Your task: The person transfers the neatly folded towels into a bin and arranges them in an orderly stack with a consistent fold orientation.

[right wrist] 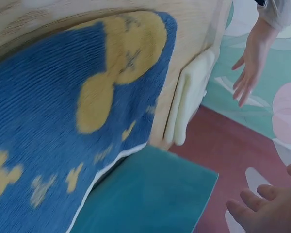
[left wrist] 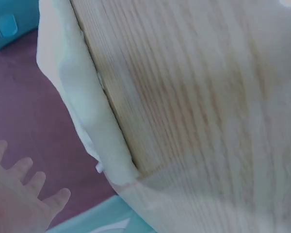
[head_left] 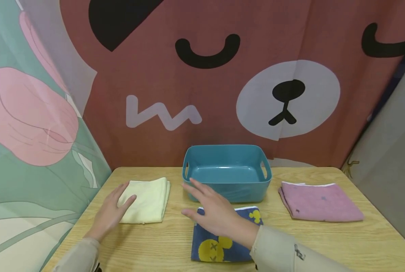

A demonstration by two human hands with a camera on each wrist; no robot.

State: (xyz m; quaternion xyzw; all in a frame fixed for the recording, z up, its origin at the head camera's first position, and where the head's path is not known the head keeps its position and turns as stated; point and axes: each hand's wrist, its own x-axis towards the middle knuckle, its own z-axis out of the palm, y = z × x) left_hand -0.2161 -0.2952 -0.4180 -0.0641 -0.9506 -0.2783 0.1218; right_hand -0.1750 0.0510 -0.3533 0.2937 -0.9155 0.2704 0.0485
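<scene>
My left hand (head_left: 110, 208) hovers at the left edge of a folded pale yellow towel (head_left: 147, 204), its fingers spread and holding nothing. In the head view my right hand (head_left: 216, 211) is over a folded blue towel (head_left: 202, 236) with yellow figures, covering part of it; its fingers are extended and apart. The right wrist view shows the blue towel (right wrist: 48, 82) below that hand (right wrist: 271, 208). A teal plastic basket (head_left: 227, 192) with handle holes stands just behind the blue towel, and nothing shows inside it. To its right lies a folded pink towel (head_left: 321, 204).
Everything lies on a light wooden table (head_left: 148, 245). Close behind its back edge hangs a brown curtain (head_left: 216, 105) with a bear print. A green floral curtain (head_left: 29, 189) runs along the left side, and a grey cloth (head_left: 392, 151) hangs at the right.
</scene>
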